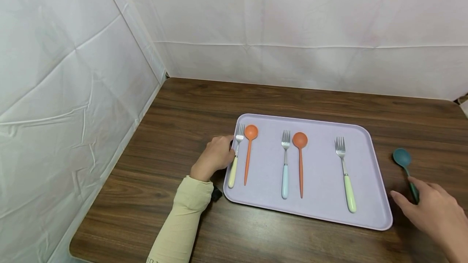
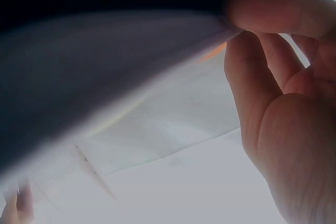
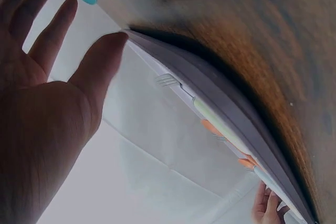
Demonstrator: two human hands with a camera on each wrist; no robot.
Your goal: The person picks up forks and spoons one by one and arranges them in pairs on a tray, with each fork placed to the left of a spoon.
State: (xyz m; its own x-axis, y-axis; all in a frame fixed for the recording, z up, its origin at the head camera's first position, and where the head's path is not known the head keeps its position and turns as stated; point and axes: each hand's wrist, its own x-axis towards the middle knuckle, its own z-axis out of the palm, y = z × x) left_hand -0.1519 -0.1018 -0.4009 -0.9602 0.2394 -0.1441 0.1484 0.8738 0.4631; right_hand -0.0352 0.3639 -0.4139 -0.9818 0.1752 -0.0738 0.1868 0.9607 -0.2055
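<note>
At the left edge of a lilac tray (image 1: pixel 267 161), my left hand (image 1: pixel 215 155) pinches the rim between thumb and fingers, beside a fork with a pale yellow handle (image 1: pixel 232 171). An orange spoon (image 1: pixel 250 132) lies just right of that fork. Mid-tray are a fork with a light blue handle (image 1: pixel 285 180) and a second orange spoon (image 1: pixel 300 140). Farther right lies a fork with a green handle (image 1: pixel 349 194). Off the tray, a teal spoon (image 1: pixel 402 157) rests on the table. My right hand (image 1: pixel 435 206) hovers by its handle, fingers extended, partly covering it.
The dark wooden table (image 1: pixel 146 198) carries everything. White sheeting (image 1: pixel 278 19) hangs behind it, and another white sheet (image 1: pixel 55 104) lines the left side. A small black object (image 1: pixel 216 193) shows under my left wrist near the tray corner.
</note>
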